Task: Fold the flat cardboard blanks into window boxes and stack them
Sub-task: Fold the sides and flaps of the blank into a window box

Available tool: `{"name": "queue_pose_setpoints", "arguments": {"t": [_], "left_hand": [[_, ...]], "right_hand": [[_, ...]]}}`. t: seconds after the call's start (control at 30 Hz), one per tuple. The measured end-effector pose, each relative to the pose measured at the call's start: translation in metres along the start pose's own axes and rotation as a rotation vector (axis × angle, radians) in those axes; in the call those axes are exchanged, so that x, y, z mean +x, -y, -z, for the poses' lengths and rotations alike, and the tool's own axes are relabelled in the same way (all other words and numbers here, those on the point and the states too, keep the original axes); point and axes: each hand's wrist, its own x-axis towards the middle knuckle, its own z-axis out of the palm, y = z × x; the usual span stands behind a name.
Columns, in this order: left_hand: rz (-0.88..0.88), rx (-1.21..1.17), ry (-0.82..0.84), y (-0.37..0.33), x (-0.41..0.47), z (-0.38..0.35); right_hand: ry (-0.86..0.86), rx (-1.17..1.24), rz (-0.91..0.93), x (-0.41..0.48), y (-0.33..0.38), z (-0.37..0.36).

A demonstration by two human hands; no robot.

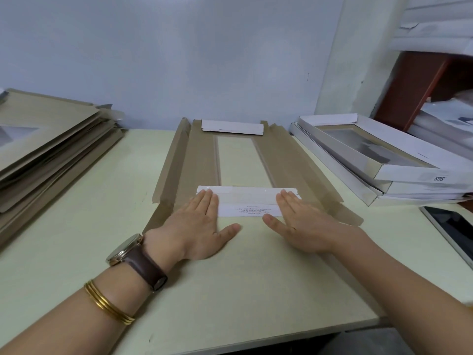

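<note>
Far left of the pale table (64, 252): a stack of flat cardboard blanks (51, 139), brown side up, loosely fanned, a clear window seen in the top sheet. Left forearm: three gold bangles (108, 302) and a wristwatch (135, 260) on a brown strap are worn. Left hand (202, 224): laid flat and fully spread, palm down, nothing gripped; the fingertips are pressed on the left end of a white folded flap (247, 201) (small print is seen on it, too fine to read). Centre: one cardboard blank (199, 160) is spread brown side up, running from near to far, its long side panels partly raised, a clear window (240, 160) at the middle, and a second white flap (231, 127) turned over at the far end. Right hand (299, 221): likewise flat and spread, palm down, nothing held, fingertips resting on the right end of the near flap. Right: a stack of folded window boxes (378, 160), white outside, is set at an angle. Far right edge: a tablet (453, 226) with a dark screen is partly shown.
</note>
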Motion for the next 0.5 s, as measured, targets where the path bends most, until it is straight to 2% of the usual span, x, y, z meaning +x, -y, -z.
{"name": "queue_pose_setpoints", "arguments": {"t": [0.23, 0.5], "left_hand": [[0.005, 0.006, 0.0, -0.001, 0.0, 0.0], [0.01, -0.008, -0.003, 0.0, 0.0, -0.001]], "right_hand": [[0.07, -0.134, -0.09, -0.007, 0.001, 0.011], [0.126, -0.161, -0.142, -0.017, 0.004, 0.018]]}}
